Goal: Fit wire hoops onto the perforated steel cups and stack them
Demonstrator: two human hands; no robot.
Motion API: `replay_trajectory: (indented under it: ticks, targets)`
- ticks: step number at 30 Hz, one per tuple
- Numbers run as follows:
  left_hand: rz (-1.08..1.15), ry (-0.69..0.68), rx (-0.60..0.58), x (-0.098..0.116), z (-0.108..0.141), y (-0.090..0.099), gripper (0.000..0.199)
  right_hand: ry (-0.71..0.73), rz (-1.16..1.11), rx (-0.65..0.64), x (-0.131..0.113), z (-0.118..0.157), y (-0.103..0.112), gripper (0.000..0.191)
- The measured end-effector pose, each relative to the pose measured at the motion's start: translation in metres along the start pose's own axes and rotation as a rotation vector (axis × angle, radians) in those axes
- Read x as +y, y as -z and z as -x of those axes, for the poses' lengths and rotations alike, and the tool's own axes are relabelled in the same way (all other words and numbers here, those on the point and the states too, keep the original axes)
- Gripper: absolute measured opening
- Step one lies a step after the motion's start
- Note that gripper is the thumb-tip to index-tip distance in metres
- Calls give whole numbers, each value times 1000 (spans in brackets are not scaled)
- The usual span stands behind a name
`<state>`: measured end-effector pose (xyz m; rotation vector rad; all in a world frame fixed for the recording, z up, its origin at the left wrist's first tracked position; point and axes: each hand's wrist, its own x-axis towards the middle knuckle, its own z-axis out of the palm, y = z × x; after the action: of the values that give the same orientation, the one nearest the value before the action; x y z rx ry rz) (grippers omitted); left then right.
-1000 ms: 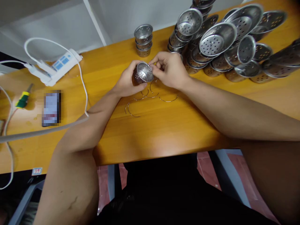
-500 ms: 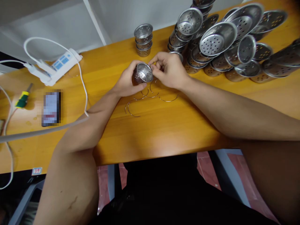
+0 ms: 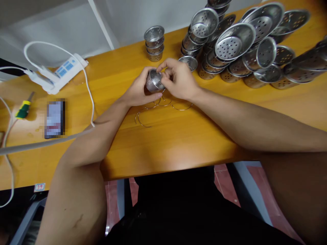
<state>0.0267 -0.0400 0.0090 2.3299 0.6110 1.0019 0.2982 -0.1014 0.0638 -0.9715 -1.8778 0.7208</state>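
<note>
A small perforated metal cup (image 3: pixel 152 82) sits in my left hand (image 3: pixel 138 89), whose fingers and thumb wrap round its left side and below. At the cup's right edge, my right hand (image 3: pixel 180 80) has its thumb and fingertips pinched together. Whatever lies between those fingertips is hidden. Several thin curved wires (image 3: pixel 182 109) lie on the table just below both hands. Beyond the hands stands a short stack of similar small cups (image 3: pixel 154 42). Another small cup (image 3: pixel 188 63) is just behind my right hand.
Many perforated metal cups and wider bowls (image 3: pixel 233 42) are piled at the back right. To the left are a white power strip (image 3: pixel 73 68) with cables, a phone (image 3: pixel 54 119) and a green-yellow screwdriver (image 3: pixel 23 109). A white cable crosses by my left forearm.
The cup has turned in my left hand, so its open mouth shows less and its side more. My right fingers have shifted slightly left, over its edge. The view has moved a little.
</note>
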Motion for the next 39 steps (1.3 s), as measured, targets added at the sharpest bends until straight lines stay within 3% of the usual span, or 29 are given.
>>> replay_trajectory:
  ticks: [5, 12, 22, 27, 34, 39]
  targets:
    - [-47, -31, -20, -6, -2, -1, 136, -13, 71, -11, -3, 0, -1, 22]
    - [-37, 4, -5, 1, -3, -1, 120, -59, -6, -26, -6, -3, 0, 24]
    - [123, 156, 36, 33, -8, 1, 94, -102, -453, -371, -8, 0, 22, 67]
    - [141, 176, 50, 40, -11, 1, 94, -153, -515, -359, -5, -1, 28, 64]
    - [162, 168, 58, 32, -11, -1, 97, -93, -520, -424, 2, -7, 28, 72]
    - [168, 168, 12, 28, -7, 2, 100, -123, -492, -341, 4, -5, 18, 76]
